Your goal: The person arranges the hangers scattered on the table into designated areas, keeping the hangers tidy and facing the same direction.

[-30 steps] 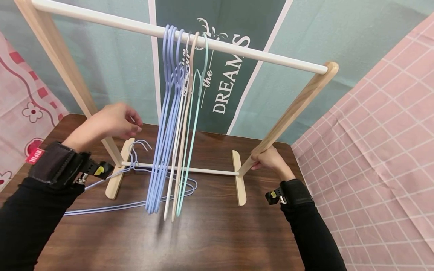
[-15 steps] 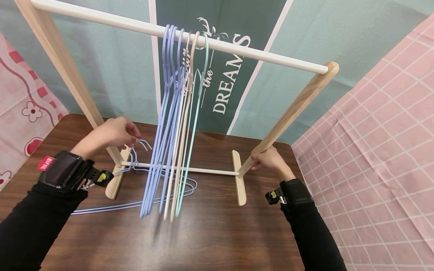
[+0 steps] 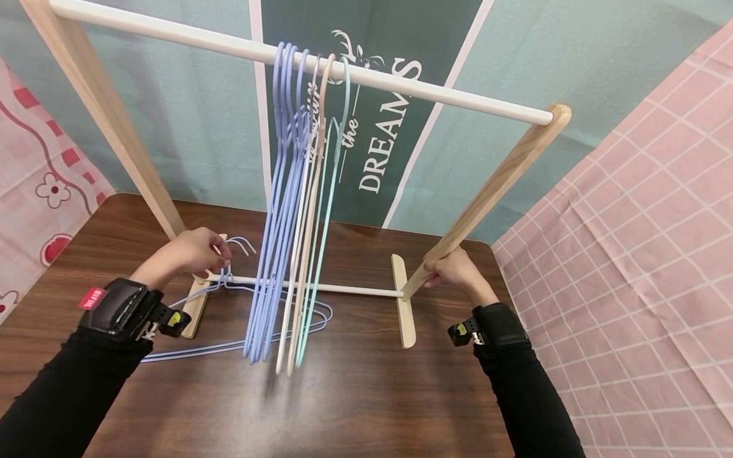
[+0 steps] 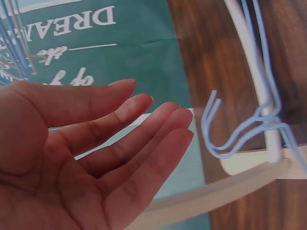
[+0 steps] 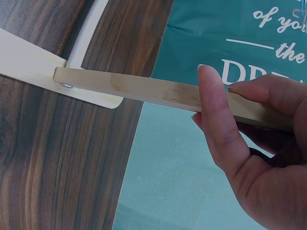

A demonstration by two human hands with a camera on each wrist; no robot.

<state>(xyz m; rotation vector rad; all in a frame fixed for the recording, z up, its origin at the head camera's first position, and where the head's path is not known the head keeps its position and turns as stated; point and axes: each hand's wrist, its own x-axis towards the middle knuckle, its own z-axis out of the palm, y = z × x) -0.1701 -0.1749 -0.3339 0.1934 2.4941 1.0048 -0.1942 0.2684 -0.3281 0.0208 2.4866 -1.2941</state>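
My left hand [image 3: 197, 248] is over the necks of a pair of light blue clothes hangers [image 4: 271, 120] lying on the table by the rack's left foot. In the left wrist view its fingers are relaxed and slightly bent, with nothing between them and a gap to the hooks. My right hand [image 3: 455, 267] grips the lower part of the right wooden post [image 5: 134, 88] of a clothes rack. Several blue hangers [image 3: 277, 95] hang from the rack's white top bar [image 3: 172, 32], beside white, beige [image 3: 322, 95] and mint green [image 3: 347, 95] ones.
A thin white lower bar [image 3: 355, 289] joins the rack's two wooden feet [image 3: 405, 312]. The rack stands on a dark wooden table [image 3: 355, 401]. Behind it hangs a green cloth [image 3: 435, 146] with white lettering, and a pink checked cloth [image 3: 641, 242] is on the right.
My left hand has come down from beside the left post to the hooks of the lying hangers. The hanging hangers swing slightly. My right hand stays on the post.
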